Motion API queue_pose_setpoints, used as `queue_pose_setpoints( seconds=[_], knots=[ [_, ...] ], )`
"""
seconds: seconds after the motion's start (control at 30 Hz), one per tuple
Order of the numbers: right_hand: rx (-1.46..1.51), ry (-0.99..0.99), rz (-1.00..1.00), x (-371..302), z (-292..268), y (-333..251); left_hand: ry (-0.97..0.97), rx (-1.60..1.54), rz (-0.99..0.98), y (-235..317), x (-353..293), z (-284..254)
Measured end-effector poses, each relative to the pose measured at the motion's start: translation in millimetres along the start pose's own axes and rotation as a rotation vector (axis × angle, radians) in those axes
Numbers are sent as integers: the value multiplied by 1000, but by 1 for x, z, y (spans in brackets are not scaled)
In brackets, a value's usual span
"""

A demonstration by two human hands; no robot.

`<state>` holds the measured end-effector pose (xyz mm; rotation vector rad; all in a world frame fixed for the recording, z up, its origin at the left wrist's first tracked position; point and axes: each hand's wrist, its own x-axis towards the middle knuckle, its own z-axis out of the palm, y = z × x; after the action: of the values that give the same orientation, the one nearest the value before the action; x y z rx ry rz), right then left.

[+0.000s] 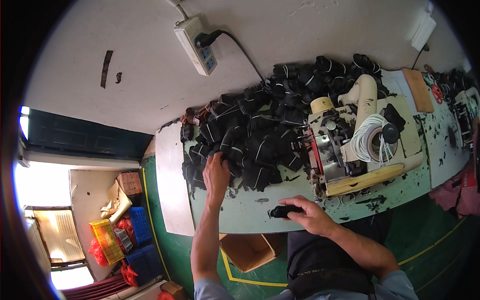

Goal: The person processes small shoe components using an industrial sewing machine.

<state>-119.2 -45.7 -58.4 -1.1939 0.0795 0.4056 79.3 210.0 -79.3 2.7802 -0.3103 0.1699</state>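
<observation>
A heap of black fabric bundles, many tied with thin white bands, covers the middle of the pale green table. My left hand reaches into the heap's near left side, its fingers closed on one of the bundles there; the fingertips are partly hidden among the black cloth. In front of the heap, over the table's near edge, my right hand holds a small dark rolled piece of black fabric between thumb and fingers.
Right of the heap stands a cream sewing machine with a coil of white cord. A power strip hangs on the wall, its black cable dropping behind the heap. Below the table's edge is an open cardboard box. Crates stand far left.
</observation>
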Motion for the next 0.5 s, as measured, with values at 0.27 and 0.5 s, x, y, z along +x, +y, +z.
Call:
queue_pose_setpoints(
  seconds=[0.27, 0.5],
  knots=[
    [622, -33, 253, -20, -4, 15, 158, -71, -169, 5, -13, -15],
    [-60, 12, -52, -13, -5, 24, -295, -1208, -540, 91, -140, -13]
  ],
)
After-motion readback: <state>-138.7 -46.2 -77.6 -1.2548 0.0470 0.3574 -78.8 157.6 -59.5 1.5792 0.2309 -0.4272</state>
